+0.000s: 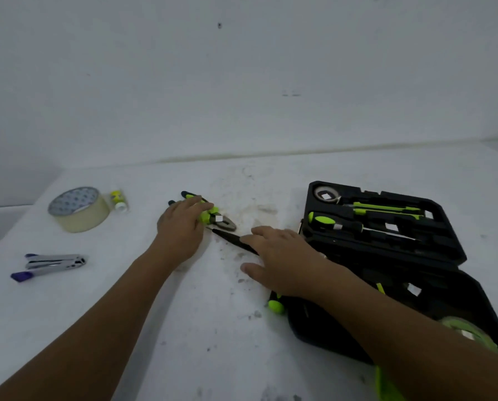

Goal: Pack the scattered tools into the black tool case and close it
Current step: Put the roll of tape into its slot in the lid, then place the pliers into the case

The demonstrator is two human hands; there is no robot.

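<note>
Here the left hand (pixel 181 227) lies flat on the pliers (pixel 213 217), the right hand (pixel 282 256) flat over a long black tool (pixel 230 240).

The black tool case (pixel 386 244) lay open, several green-handled tools seated in its moulded slots. Left of the case lay green-and-black pliers (pixel 213 217), metal nose pointing toward it. Between them lay a slim black tool (pixel 230 238), green-knobbed end (pixel 276 305) nearest the case.
</note>
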